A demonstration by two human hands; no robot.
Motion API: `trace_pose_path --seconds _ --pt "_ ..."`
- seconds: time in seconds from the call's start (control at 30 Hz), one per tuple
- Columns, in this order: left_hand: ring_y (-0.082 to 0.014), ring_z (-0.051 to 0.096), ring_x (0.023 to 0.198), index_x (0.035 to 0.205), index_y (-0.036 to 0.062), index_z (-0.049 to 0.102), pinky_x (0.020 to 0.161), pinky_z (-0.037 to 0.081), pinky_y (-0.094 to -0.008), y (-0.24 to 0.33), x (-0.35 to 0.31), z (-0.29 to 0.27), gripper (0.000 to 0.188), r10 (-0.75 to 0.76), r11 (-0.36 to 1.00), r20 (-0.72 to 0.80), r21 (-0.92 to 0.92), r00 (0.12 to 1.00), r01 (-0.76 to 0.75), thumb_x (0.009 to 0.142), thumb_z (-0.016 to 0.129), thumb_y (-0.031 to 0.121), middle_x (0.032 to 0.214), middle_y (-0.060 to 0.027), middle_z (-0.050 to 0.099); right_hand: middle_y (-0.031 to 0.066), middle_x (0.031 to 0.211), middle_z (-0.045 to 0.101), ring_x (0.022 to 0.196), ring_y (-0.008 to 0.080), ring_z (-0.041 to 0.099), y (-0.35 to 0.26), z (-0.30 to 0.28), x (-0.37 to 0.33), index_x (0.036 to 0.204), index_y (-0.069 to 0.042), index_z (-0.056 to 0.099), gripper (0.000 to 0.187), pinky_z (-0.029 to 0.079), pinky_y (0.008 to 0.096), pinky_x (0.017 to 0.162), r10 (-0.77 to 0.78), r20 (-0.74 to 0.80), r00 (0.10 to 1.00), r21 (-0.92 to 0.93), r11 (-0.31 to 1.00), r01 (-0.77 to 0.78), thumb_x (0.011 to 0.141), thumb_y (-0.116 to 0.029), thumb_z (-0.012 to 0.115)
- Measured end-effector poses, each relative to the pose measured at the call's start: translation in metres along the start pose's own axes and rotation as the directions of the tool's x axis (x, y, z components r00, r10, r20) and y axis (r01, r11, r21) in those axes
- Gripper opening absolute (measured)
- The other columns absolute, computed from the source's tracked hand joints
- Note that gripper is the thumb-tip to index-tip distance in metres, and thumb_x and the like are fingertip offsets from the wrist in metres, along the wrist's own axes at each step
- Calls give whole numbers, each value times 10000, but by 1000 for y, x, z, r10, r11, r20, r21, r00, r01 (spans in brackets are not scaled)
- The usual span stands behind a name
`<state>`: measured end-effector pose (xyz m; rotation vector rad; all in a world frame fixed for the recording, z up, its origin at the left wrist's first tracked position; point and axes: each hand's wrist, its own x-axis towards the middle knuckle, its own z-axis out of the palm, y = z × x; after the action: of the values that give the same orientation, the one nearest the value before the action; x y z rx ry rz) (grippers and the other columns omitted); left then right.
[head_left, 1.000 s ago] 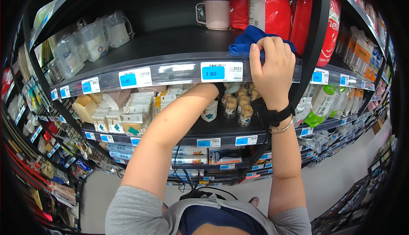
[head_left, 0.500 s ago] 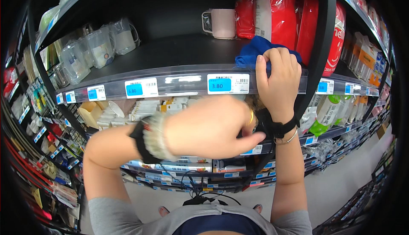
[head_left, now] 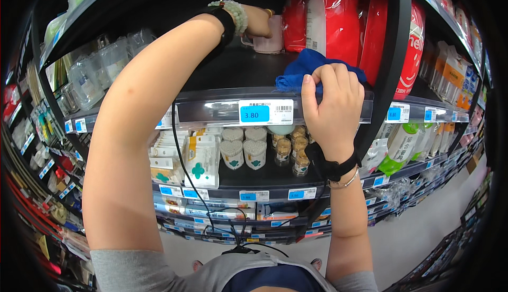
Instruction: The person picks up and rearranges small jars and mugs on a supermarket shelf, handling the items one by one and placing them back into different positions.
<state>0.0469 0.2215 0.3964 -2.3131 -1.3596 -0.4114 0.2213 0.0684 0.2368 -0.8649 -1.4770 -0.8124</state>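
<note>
- We see a black shelf spanning most of the view, with a clear label rail along its front edge.
- We have red plastic-wrapped packs at the shelf's right end, upright, side by side; another red pack, past the black post, carries white lettering and a smile mark.
- We note the change: our left hand, half a second ago blurred and low in front of the goods below, is now up and deep over the shelf at the mug. We judge the work has moved to that mug and the surface around it.
- Left grip: hand on the mug's upper part, fingers mostly hidden; we cannot tell how far they are closed.
- Our right hand stays at the front edge, near the right end, fingers curled in on the cloth; fingertips hidden, so tightness unclear.
- Blue cloth: bunched on the shelf's front edge, under the right hand.
- Pale pink mug: upright toward the shelf's back edge, just left of the red packs, handle to the left.
- Price tag on the rail: white, blue price block, barcode, small dark print.
</note>
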Motion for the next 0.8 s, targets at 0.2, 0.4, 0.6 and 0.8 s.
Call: trace_pose_path --seconds 0.2,0.4,0.6,0.8 --pt "-241 716 679 982 -65 707 530 539 -328 6 -20 -5 256 -47 998 184 -43 982 55 753 676 44 716 -185 691 52 855 552 834 256 538 0 0 0 824 -101 582 154 395 395 785 3 0 1000 15 1000 -3 868 -212 679" --pt "-258 713 777 1082 -26 680 670 556 -312 11 -79 -63 259 -23 974 -220 214 975 71 828 664 23 873 -203 712 48 855 566 834 256 550 -7 -1 4 826 -106 594 142 409 393 799 6 -2 1000 25 1000 -6 874 -215 673" --pt "-38 487 683 992 -6 618 603 357 -202 70 -284 -101 139 -98 978 -624 -207 775 -42 922 708 74 768 22 534 43 846 562 832 248 549 -2 0 1 810 -104 585 154 405 385 792 18 6 1000 -10 1000 -18 868 -207 683" --pt "-226 636 724 863 9 663 629 469 -294 101 -428 -56 197 -227 933 -468 -355 854 54 726 804 27 833 -118 674 37 826 556 816 244 544 -4 1 2 796 -105 575 166 393 386 771 -4 -20 1000 11 1000 4 865 -201 691"
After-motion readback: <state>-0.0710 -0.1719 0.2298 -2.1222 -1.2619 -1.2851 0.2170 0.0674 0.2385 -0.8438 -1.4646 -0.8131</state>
